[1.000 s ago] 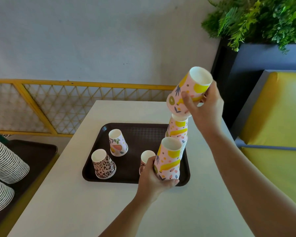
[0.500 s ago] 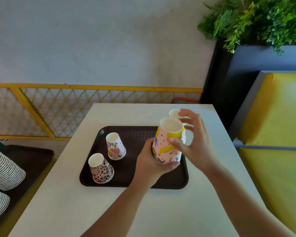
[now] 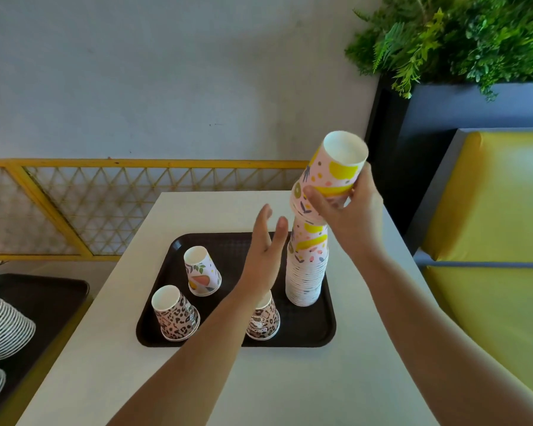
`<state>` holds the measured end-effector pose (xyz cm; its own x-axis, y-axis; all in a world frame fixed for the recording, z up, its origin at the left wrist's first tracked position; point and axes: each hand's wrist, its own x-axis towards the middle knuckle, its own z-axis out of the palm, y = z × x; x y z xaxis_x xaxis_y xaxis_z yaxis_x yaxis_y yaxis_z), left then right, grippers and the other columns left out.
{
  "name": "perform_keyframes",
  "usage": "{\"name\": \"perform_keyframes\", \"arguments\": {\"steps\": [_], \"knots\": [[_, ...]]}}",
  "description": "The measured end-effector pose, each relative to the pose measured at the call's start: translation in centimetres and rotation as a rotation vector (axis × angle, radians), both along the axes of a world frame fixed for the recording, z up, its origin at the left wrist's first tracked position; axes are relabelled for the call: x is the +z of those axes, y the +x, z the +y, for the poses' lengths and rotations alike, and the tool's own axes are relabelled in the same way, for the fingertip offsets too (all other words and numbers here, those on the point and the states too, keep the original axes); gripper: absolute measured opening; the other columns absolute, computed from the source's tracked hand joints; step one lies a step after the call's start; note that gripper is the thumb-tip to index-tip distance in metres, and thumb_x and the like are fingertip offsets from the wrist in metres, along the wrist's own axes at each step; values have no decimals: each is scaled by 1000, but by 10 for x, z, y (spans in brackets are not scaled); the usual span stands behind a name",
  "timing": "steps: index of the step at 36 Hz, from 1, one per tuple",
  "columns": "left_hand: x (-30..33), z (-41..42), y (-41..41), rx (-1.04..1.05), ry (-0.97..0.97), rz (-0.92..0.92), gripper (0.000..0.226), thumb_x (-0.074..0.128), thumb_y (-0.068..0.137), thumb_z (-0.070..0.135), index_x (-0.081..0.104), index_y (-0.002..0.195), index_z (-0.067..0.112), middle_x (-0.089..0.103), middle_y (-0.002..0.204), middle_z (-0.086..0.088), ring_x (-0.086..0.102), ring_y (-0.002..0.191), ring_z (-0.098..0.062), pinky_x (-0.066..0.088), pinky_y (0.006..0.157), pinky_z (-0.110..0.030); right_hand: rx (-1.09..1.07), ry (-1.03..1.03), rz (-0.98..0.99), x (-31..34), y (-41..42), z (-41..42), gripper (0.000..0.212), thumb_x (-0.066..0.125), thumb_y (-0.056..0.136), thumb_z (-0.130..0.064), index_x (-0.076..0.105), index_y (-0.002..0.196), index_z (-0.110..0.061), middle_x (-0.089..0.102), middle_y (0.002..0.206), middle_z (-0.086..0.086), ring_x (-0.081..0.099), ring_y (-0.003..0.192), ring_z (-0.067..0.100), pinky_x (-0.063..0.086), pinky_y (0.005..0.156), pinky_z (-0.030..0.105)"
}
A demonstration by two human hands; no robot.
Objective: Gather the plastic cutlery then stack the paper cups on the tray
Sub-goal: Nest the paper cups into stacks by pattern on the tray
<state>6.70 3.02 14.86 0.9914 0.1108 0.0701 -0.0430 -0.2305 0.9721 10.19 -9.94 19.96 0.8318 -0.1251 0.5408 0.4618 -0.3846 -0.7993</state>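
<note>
A dark brown tray (image 3: 305, 336) lies on the white table (image 3: 259, 388). On its right side stands a tall stack of upside-down paper cups (image 3: 306, 272). My right hand (image 3: 348, 216) grips a pink and yellow cup (image 3: 336, 170) tilted just above the stack's top. My left hand (image 3: 265, 250) hovers with straight fingers beside the stack, holding nothing. Three single cups stand upside down on the tray: a leaf-print cup (image 3: 202, 275), a leopard-print cup (image 3: 174, 313), and another leopard-print cup (image 3: 263, 321) partly hidden by my left forearm. No cutlery is visible.
A second dark tray (image 3: 43, 296) with lying stacks of striped cups (image 3: 3, 327) sits at the far left. A yellow lattice railing (image 3: 105, 207) runs behind the table. A yellow bench (image 3: 490, 241) and a planter with greenery (image 3: 459, 41) are on the right.
The cup my left hand gripped has left it and that hand now hovers with straight fingers. My right hand has risen with a pink and yellow cup above a taller stack.
</note>
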Motion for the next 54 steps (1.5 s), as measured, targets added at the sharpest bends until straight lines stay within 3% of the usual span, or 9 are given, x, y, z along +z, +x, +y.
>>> {"name": "perform_keyframes", "arguments": {"steps": [5,9,15,21,26,32,40,46,54], "knots": [[-17,-14,11,-16,-4,110,55,26,98,45,17,149,25,22,156,3,26,141,-17,22,107,-25,-26,-72,143,-39,14,8,68,79,69,-31,44,125,-15,54,110,-8,50,95,5,34,66,4],[-30,-18,18,34,-117,190,51,28,98,48,24,147,30,30,153,3,31,139,-19,26,115,-45,-30,-95,231,-67,16,10,69,79,70,-31,43,127,-14,55,117,-3,48,97,5,32,65,3],[-50,-20,26,38,-213,210,39,33,96,51,44,132,39,54,130,11,49,123,-12,38,108,-47,-72,-153,288,-90,14,11,70,77,71,-34,43,127,-11,57,119,2,50,97,7,32,62,-3],[-45,-19,19,31,-177,206,22,34,98,44,54,97,53,61,101,25,56,106,-7,43,103,-46,-86,-194,310,-92,13,12,71,77,73,-33,41,129,-9,57,122,6,55,105,15,31,64,2],[-44,-2,14,66,-58,162,37,41,98,35,48,132,20,53,132,3,49,121,-14,37,103,-30,-85,-173,346,-86,9,14,73,78,72,-29,39,131,-13,54,125,4,53,112,20,39,77,22],[-46,29,-2,124,54,20,33,52,95,26,53,125,14,57,128,-3,54,110,-9,39,86,-17,-240,-113,164,-63,-20,26,82,69,78,-40,22,144,-25,30,147,1,33,133,21,36,106,46],[-23,79,-35,314,245,-239,33,52,94,26,53,125,14,55,126,3,52,107,-7,42,87,-21,-23,-264,-77,-30,-46,84,52,63,85,-31,46,132,-16,50,130,0,41,119,6,32,99,19],[-10,118,-67,511,356,-312,38,51,91,33,56,121,11,59,120,-5,52,109,-17,38,89,-21,232,-371,-67,-28,-65,127,53,64,84,-23,45,133,-13,48,132,4,47,123,21,42,101,47],[-13,163,-121,749,522,-288,32,56,92,20,53,121,8,57,124,-7,49,117,-24,35,93,-26,475,-615,9,-37,-92,181,66,59,87,-36,29,144,-19,24,153,1,20,142,19,18,114,41]]}}
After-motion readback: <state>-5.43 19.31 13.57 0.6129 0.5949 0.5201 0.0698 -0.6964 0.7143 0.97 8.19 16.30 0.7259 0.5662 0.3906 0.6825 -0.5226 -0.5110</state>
